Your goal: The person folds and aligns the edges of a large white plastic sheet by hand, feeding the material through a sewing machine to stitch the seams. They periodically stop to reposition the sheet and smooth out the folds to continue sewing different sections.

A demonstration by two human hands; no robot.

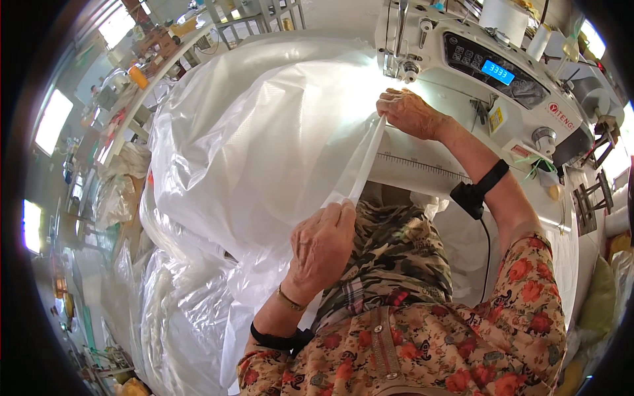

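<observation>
A large translucent white plastic sheet (264, 132) with a fine woven grid spreads over the table and hangs down at the left. Its near edge is folded into a narrow strip, pulled taut between my hands. My right hand (413, 112) pinches the far end of that edge, just below the needle area of a white sewing machine (429, 66). Closer to my lap, my left hand (323, 244) is closed on the near end of the same edge. A bright lamp glow washes out the sheet beside the needle, so the needle itself is hard to make out.
A control panel with a lit blue display (497, 71) is on the machine's body. White thread cones (505, 20) stand on top. A ruler strip (422, 165) runs along the table's near edge. More crumpled clear plastic (185, 317) lies at the lower left, and a cluttered shelf stands behind.
</observation>
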